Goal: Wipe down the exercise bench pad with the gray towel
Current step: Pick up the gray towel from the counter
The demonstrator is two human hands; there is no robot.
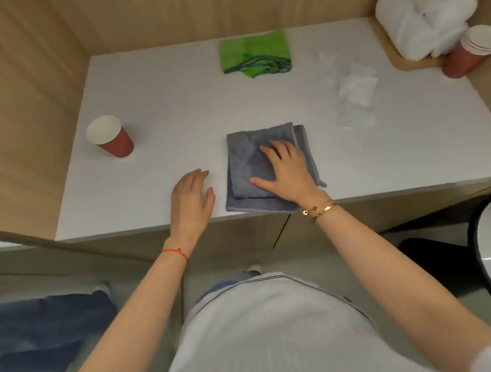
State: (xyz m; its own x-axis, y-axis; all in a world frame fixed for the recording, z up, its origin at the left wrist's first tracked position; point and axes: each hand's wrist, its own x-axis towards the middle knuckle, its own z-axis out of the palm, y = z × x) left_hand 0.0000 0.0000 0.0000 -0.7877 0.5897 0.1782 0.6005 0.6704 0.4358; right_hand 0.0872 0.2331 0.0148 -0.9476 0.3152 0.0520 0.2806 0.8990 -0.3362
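1. gray towel [254, 167] lies folded flat on the white counter [174, 103], near edge, right of centre; its near hem sits right at the counter lip
2. right hand [288, 172] rests palm-down on the towel, fingers spread, pressing not pinching, so nothing is clamped
3. left hand [191, 199] is flat on bare counter just left of the towel, fingers apart, holding nothing
4. Handling, my read: soft terry, light, limp; folded layers will slide apart and droop if lifted by one corner
5. Best hold: pinch through all layers at the near hem, or scoop under the whole stack; surface looks smooth so it should slide easily
6. Not the green cloth [254, 54] at the far side
7. No bench pad in view
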